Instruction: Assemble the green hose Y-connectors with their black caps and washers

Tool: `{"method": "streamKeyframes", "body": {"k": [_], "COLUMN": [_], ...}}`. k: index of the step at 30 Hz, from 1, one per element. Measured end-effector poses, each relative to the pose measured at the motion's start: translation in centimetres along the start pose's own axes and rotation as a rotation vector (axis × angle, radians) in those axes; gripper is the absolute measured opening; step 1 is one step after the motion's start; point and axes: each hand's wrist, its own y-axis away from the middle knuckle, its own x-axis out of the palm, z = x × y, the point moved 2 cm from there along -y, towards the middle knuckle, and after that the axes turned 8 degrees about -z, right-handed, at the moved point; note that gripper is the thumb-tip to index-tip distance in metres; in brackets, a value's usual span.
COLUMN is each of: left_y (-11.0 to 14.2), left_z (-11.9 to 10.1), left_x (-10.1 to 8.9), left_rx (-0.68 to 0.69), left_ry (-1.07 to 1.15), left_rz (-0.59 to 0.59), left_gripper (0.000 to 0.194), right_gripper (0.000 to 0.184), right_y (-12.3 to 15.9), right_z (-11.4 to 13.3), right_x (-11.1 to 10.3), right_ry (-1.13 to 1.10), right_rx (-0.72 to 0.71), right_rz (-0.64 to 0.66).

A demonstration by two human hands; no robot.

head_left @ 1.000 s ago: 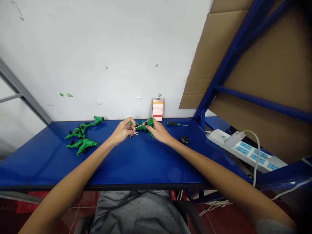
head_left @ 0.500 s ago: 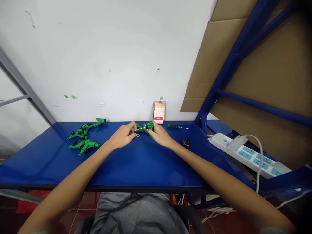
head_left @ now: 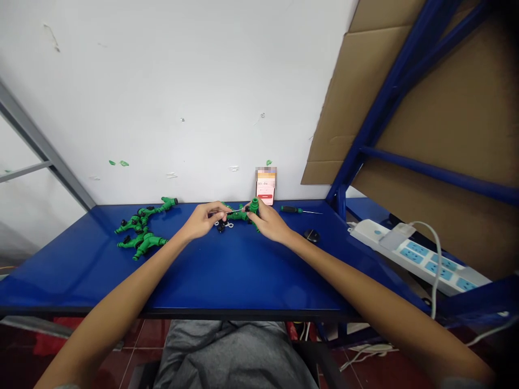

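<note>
My left hand (head_left: 201, 220) pinches a thin metal pick (head_left: 236, 210) by its end, and its tip reaches the dark opening of a green plastic hose connector (head_left: 241, 216). My right hand (head_left: 270, 223) grips that connector, with its round green end (head_left: 254, 205) standing up above my fingers. Just below the pick, small black parts (head_left: 221, 227) and small white rings (head_left: 230, 225) lie on the table, close to my left fingers. Part of the connector is hidden by my hands.
Several joined green connectors (head_left: 141, 231) lie at the table's left. A green-handled screwdriver (head_left: 294, 209) and a black round piece (head_left: 312, 235) lie right of my hands. A phone (head_left: 265, 190) leans on the wall. A white power strip (head_left: 417, 256) sits beyond the blue table's (head_left: 81, 270) right end.
My hands have drawn closer together around the connector, and the pick now lies flatter. The small black parts show more fully beside my left hand.
</note>
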Motion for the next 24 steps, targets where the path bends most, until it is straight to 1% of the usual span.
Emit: {"method": "streamKeyframes", "body": {"k": [3,5,7,8,10,12,14,16,18,21,24], "left_y": [-0.1,-0.1,-0.1,-0.1,-0.1,-0.2,-0.3,-0.4,-0.4,-0.3,-0.1], "left_z": [0.4,0.7,0.8,0.8,0.7,0.6,0.6,1.0,1.6,2.2,1.9], "left_x": [0.0,0.0,-0.1,-0.2,-0.3,-0.5,-0.5,-0.3,0.0,0.5,0.6], "left_rx": [-0.199,-0.322,-0.354,-0.338,-0.28,-0.204,-0.123,-0.063,-0.056,-0.088,-0.055], "left_ry": [0.194,0.27,0.307,0.317,0.318,0.268,0.197,0.136,0.097,0.052,-0.019], "left_rz": [0.061,0.061,0.025,0.003,-0.018,-0.008,0.011,-0.006,-0.071,-0.131,-0.157], "left_gripper": [0.04,0.033,0.023,0.021,0.026,0.024,0.023,0.033,0.042,0.045,0.05], "right_gripper": [0.014,0.016,0.017,0.017,0.016,0.016,0.016,0.017,0.019,0.019,0.017], "right_y": [0.6,0.9,0.9,0.8,0.4,0.0,-0.3,-0.4,-0.3,-0.3,-0.3], "right_z": [1.0,1.6,1.6,1.5,0.8,0.0,-0.7,-1.0,-1.0,-0.8,-0.7], "right_x": [-0.3,-0.4,-0.4,-0.3,-0.2,-0.1,0.1,0.2,0.3,0.1,-0.1], "right_ry": [0.091,0.117,0.108,0.095,0.06,0.02,-0.038,-0.117,-0.195,-0.199,-0.084], "right_rx": [-0.101,-0.136,-0.127,-0.112,-0.084,-0.05,0.02,0.097,0.148,0.135,0.068], "right_rz": [0.037,0.065,0.055,0.037,-0.008,-0.041,-0.075,-0.088,-0.076,-0.097,-0.13]}}
